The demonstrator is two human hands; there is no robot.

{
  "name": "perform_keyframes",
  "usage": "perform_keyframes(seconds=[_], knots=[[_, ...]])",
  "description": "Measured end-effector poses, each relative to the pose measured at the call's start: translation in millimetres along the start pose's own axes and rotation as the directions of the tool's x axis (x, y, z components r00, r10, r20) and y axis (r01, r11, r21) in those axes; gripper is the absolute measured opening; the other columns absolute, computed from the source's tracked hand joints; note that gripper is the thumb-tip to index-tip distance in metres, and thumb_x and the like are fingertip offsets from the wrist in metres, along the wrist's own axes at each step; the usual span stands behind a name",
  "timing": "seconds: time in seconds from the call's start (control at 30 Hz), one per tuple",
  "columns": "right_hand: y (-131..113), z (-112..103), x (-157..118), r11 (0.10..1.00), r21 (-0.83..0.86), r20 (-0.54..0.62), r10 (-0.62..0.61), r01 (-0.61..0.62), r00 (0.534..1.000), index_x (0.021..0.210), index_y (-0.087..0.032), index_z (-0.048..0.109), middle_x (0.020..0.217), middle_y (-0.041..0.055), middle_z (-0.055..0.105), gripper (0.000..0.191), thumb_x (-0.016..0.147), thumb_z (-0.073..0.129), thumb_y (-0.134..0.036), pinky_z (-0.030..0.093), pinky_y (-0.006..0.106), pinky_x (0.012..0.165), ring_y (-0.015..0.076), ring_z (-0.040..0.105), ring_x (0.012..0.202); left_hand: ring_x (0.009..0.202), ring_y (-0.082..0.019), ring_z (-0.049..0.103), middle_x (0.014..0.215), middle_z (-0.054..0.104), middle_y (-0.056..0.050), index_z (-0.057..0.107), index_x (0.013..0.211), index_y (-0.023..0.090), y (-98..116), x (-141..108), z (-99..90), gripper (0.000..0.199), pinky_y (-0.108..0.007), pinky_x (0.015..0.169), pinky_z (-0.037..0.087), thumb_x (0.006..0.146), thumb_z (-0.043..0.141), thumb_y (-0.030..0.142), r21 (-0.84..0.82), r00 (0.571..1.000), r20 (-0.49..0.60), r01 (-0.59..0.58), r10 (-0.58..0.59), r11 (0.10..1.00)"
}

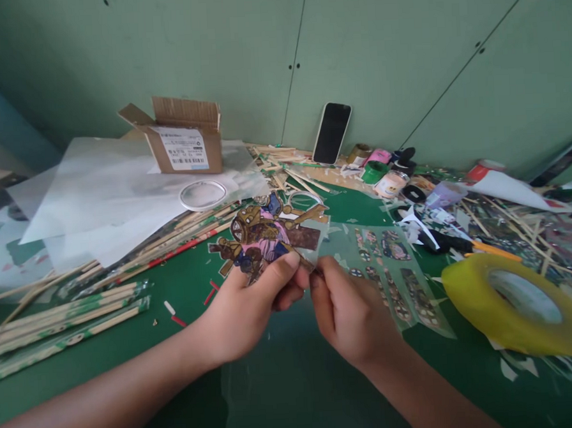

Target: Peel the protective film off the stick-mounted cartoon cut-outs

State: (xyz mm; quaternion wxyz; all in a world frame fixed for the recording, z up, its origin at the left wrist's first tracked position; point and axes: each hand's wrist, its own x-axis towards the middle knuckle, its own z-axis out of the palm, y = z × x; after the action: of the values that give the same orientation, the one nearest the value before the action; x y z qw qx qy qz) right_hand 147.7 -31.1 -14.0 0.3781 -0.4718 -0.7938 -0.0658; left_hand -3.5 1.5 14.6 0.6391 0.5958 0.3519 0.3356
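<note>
Between my two hands is a flat figure cutout point(262, 231), printed in brown, gold, pink and blue, with a shiny clear edge like film. My left hand point(265, 288) is closed on its lower part, thumb on top. At the cutout's lower right corner, my right hand point(343, 307) is pinched, fingertips close to the left ones. What exactly the right fingers grip is hidden. Beside the right hand, a clear sheet with printed pieces point(394, 266) lies on the green tabletop point(179, 373).
Wrapped chopsticks point(71, 318) and white sheets point(88, 199) lie left. An open cardboard box point(186, 142) and a metal ring point(202, 195) sit behind. A phone point(332, 133) leans on the wall. To the right are a yellow tape roll point(516, 304), small jars point(390, 184) and scraps.
</note>
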Motion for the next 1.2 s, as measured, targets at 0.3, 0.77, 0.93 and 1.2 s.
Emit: perform_keyframes(seconds=[0.3, 0.77, 0.93, 1.2], knots=[[3.6, 5.3, -2.7, 0.999, -0.036, -0.007, -0.015, 0.015, 1.000, 0.081, -0.021, 0.042, 0.050, -0.0050, 0.045, 0.017, 0.093, 0.033, -0.012, 0.022, 0.026, 0.038, 0.0108, 0.036, 0.036, 0.052, -0.009, 0.035, 0.056, 0.038, 0.005, 0.045, 0.063, 0.019, -0.7, -0.5, -1.8, 0.037, -0.026, 0.052, 0.031, 0.094, 0.035, 0.036, 0.199, 0.999, 0.010, -0.038, 0.037, 0.979], [1.4, 3.5, -2.1, 1.000, -0.015, -0.019, -0.007, 0.006, 1.000, 0.079, -0.022, 0.041, 0.050, -0.0041, 0.048, 0.019, 0.093, 0.033, -0.011, 0.023, 0.027, 0.041, 0.0112, 0.041, 0.038, 0.053, -0.011, 0.030, 0.052, 0.033, 0.006, 0.045, 0.064, 0.020, -3.1, -2.1, -1.4, 0.039, -0.027, 0.057, 0.029, 0.096, 0.032, 0.039, -0.094, 0.987, 0.127, 0.107, -0.095, 0.990], [2.0, 7.4, -5.5, 0.997, -0.076, -0.059, -0.002, -0.002, 0.998, 0.080, -0.022, 0.042, 0.048, -0.0043, 0.045, 0.018, 0.091, 0.034, -0.011, 0.022, 0.028, 0.040, 0.0130, 0.040, 0.037, 0.052, -0.010, 0.031, 0.054, 0.033, 0.006, 0.040, 0.060, 0.020, 0.7, -1.8, 1.2, 0.039, -0.027, 0.055, 0.028, 0.095, 0.034, 0.035, 0.016, 0.993, 0.111, 0.033, -0.035, 0.999], [3.3, 3.5, -3.3, 0.997, -0.059, -0.037, -0.046, 0.044, 0.998, 0.083, -0.019, 0.046, 0.048, -0.0039, 0.045, 0.017, 0.091, 0.034, -0.011, 0.022, 0.027, 0.040, 0.0124, 0.038, 0.037, 0.051, -0.009, 0.033, 0.053, 0.035, 0.006, 0.042, 0.061, 0.019, 5.0, -2.6, -0.3, 0.037, -0.026, 0.053, 0.028, 0.095, 0.034, 0.031, 0.042, 0.995, 0.102, 0.017, -0.021, 0.999]])
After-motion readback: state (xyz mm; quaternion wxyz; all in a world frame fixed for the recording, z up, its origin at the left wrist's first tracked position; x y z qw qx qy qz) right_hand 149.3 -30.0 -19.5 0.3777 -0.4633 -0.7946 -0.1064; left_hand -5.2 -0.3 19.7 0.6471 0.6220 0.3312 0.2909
